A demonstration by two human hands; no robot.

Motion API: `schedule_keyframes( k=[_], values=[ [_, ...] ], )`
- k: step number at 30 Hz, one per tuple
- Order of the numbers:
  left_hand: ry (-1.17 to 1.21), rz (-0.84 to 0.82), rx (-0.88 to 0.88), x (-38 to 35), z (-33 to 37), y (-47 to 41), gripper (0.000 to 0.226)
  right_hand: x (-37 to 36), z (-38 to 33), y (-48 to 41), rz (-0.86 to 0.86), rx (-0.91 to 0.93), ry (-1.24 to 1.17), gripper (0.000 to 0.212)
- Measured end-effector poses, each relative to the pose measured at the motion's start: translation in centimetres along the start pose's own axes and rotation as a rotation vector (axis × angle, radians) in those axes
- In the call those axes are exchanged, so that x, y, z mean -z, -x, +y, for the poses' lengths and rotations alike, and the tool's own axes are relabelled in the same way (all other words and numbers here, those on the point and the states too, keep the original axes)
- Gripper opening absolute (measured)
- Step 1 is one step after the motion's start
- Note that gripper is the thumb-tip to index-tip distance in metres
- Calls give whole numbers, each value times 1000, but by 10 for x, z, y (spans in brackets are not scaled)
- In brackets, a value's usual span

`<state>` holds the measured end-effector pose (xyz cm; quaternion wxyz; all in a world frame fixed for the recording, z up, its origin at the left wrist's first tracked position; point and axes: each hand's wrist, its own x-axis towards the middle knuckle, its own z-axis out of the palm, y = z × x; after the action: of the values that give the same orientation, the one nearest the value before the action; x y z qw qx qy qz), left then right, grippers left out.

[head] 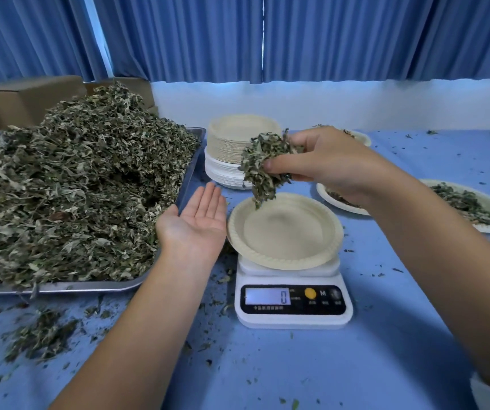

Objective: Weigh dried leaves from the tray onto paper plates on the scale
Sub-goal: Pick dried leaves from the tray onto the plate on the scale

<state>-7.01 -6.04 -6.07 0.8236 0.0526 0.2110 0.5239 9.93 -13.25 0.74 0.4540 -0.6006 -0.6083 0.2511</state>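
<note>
Right forearm [444,276] partly hides a leaf-filled plate [331,199].

Grey-green leaves [69,187]; cream plate [285,232]; white scale [292,318]; blue tablecloth [385,335].

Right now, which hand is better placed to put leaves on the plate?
The right hand: it grips a clump of leaves just above the empty plate on the scale. The left hand lies open and empty beside the plate.
</note>
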Motion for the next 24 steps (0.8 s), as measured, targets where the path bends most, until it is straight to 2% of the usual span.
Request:
schedule_keyframes(
  k=[9,14,17,18,21,24],
  values=[
    [-16,6,-18,3,0,-1,55,1,2,8,-127,-78,277,13],
    [-29,21,-12,3,-1,-2,57,-3,0,11,-238,-73,570,35],
    [-35,24,-15,4,-1,-2,56,-7,0,15,-324,-85,687,24],
    [-34,25,-19,4,0,-2,56,-7,0,14,-339,-93,728,28],
    [-23,23,-39,4,3,-3,56,-4,-1,14,-368,-111,746,39],
    [-21,21,-45,5,4,-5,57,5,-6,18,-365,-113,679,38]
  ],
)
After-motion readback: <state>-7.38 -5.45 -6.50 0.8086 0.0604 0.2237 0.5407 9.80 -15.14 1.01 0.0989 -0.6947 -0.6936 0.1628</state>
